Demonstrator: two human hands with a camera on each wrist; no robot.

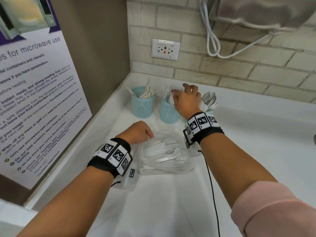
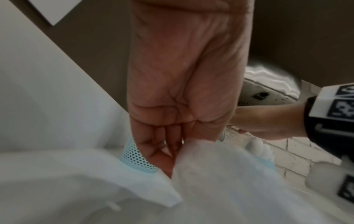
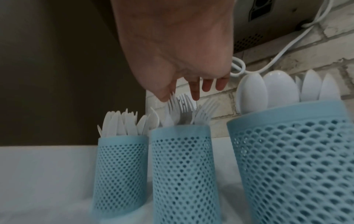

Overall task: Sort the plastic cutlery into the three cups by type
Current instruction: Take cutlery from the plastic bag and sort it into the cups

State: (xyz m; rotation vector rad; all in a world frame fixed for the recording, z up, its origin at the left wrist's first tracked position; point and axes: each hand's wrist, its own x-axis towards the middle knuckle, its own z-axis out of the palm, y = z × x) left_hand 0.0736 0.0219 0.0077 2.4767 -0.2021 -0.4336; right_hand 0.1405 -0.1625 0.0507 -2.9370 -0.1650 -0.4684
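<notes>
Three blue mesh cups stand in a row near the back wall. The left cup holds knives, the middle cup forks, and the right cup spoons. My right hand hovers over the middle cup with fingers spread, thumb just touching the fork tines, holding nothing. Nearer me lies a clear plastic bag with several white forks inside. My left hand pinches the bag's far left edge with curled fingers.
The white counter runs right and toward me. A wall poster borders the left. On the brick back wall are an outlet, a hanging white cord and a metal dispenser. A black wrist cable trails over the counter.
</notes>
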